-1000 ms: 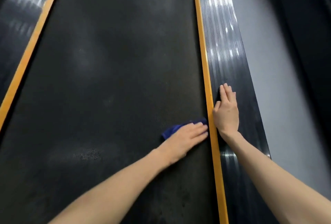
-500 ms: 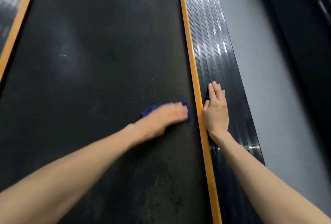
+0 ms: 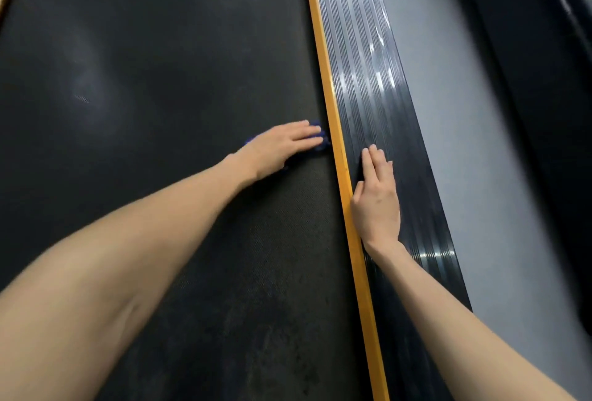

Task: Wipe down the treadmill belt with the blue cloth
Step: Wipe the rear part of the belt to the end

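Since half a second ago my left hand [image 3: 282,147], fingers flat and together, has pushed the cloth [image 3: 323,143] back to the belt's [image 3: 160,80] right edge by the yellow strip [image 3: 333,118] (edge pass advancing, I judge). My right hand [image 3: 376,199] lies flat on the rail [image 3: 368,64]. No writing readable.

One treadmill belt [image 3: 160,80]. One blue cloth [image 3: 324,143], at the belt's right edge. Two hands: left hand [image 3: 282,147] on the belt, right hand [image 3: 376,199] beside it. Two yellow edge strips [image 3: 333,112], one flanking each side of the belt. One ribbed side rail [image 3: 368,80], right of the belt.
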`<state>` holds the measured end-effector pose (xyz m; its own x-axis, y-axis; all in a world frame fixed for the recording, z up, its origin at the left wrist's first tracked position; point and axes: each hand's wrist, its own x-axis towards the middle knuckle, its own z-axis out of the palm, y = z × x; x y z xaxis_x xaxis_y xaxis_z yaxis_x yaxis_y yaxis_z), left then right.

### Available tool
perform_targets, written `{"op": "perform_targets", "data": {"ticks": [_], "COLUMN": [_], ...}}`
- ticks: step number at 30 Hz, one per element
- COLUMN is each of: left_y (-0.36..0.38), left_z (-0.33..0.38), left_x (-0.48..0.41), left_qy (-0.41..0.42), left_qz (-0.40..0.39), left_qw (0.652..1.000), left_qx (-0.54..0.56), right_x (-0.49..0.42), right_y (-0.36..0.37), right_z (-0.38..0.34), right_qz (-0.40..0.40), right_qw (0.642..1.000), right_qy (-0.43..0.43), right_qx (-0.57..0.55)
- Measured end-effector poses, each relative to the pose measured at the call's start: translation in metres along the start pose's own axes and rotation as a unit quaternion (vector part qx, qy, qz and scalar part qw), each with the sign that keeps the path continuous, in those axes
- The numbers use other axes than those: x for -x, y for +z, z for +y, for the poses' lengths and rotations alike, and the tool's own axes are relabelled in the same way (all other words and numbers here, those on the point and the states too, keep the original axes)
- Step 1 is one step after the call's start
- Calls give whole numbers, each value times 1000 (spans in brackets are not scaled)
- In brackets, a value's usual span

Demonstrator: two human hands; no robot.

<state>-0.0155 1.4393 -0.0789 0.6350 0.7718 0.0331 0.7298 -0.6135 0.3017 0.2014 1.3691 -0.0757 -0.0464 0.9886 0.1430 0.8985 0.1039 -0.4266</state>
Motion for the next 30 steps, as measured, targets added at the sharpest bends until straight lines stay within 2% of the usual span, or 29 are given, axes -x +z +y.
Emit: {"op": "perform_targets", "data": {"ticks": [3,5,7,12,15,20,22,24,26,28,30], "left_y": [-16,-17,-8,18,23,40,42,37,28,16,1], "left_z": [-14,-9,8,42,70,136,135,115,97,78,68], "left_x": [-23,-35,-35,0,29,100,115,109,89,62,39], "left_qy": [-126,-195,-207,-115,-33,91,150,166,106,-27,-177], "left_qz": [22,31,44,63,39,-45,-74,-65,-54,-1,33], "left_qw": [992,978,972,980,983,974,973,978,990,999,981], "left_qx": [12,59,98,151,175,203,159,108,70,38,72], "right_x": [-1,-3,-3,-3,-2,-1,0,1,1,1,0], "right_y": [2,3,2,1,2,2,1,1,1,0,0], "right_z": [1,4,4,2,1,1,0,-1,-1,-1,-2], "right_qz": [0,5,5,6,13,12,1,-6,-12,-19,-18], "right_qw": [1000,1000,1000,1000,1000,1000,1000,1000,1000,1000,1000], "right_qy": [-1,-7,-5,-13,-14,-9,5,2,1,14,15], "right_qx": [1,5,0,-13,-10,4,2,4,9,7,2]}}
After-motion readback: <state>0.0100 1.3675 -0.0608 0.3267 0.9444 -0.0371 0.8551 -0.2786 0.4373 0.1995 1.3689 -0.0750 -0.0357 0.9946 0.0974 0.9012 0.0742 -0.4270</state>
